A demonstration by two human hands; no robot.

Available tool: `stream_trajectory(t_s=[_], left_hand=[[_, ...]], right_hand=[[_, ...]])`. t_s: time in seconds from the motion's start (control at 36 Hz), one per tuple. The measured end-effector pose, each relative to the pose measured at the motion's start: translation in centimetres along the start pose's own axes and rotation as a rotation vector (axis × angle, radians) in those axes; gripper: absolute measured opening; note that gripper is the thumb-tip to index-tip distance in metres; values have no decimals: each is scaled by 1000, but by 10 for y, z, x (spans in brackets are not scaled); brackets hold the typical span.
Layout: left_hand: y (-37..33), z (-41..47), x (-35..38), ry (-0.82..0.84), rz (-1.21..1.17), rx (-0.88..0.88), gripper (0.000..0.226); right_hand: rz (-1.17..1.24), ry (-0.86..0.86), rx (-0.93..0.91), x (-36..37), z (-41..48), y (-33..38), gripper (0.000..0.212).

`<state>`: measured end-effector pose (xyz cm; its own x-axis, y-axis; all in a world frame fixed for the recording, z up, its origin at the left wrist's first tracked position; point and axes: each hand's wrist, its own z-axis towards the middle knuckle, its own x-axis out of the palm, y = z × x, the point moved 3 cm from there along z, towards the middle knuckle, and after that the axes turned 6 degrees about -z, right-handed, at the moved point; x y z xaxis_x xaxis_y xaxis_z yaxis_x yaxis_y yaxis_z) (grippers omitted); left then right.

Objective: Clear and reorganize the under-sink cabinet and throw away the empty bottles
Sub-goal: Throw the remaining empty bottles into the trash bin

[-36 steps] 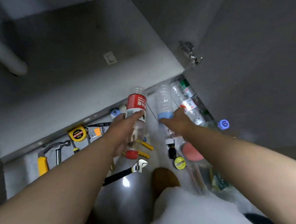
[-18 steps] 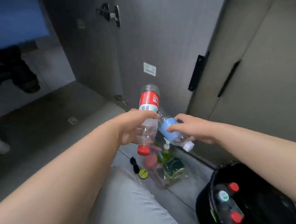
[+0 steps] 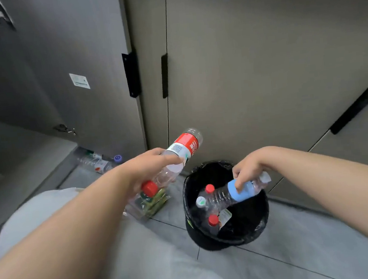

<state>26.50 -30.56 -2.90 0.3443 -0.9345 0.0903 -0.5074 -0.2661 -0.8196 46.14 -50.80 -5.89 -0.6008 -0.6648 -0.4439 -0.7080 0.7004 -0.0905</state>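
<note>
My left hand (image 3: pixel 147 167) grips a clear empty bottle with a red label and red cap (image 3: pixel 180 149), cap end toward me, held in the air left of the bin. My right hand (image 3: pixel 247 170) holds a clear bottle with a blue label (image 3: pixel 235 191) over the open mouth of the black bin (image 3: pixel 261 224). That bottle lies nearly level, its base end dipping into the bin. Inside the bin lie several empty bottles (image 3: pixel 209 204) with red and white caps.
An open cabinet door (image 3: pixel 58 61) stands at left, with more clear bottles (image 3: pixel 99 162) lying on the floor by its foot. A clear pack with green contents (image 3: pixel 149 204) sits on the floor under my left hand. Closed grey cabinet doors (image 3: pixel 261 64) rise behind the bin. My knee fills the lower middle.
The view swung right from the cabinet to the bin. Both hands carried their bottles that way; the blue-label bottle went from beside the red-label one to over the bin.
</note>
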Motion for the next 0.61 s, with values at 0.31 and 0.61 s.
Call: stream_trajectory(t_s=[0.31,0.61], left_hand=[[9,10,5,-33,36,-71,44],[12,15,-4,-104,73,-101,39]], right_hand=[[-30,-49,132,22,27,0,43],[33,-603,121,44,90,16,45]])
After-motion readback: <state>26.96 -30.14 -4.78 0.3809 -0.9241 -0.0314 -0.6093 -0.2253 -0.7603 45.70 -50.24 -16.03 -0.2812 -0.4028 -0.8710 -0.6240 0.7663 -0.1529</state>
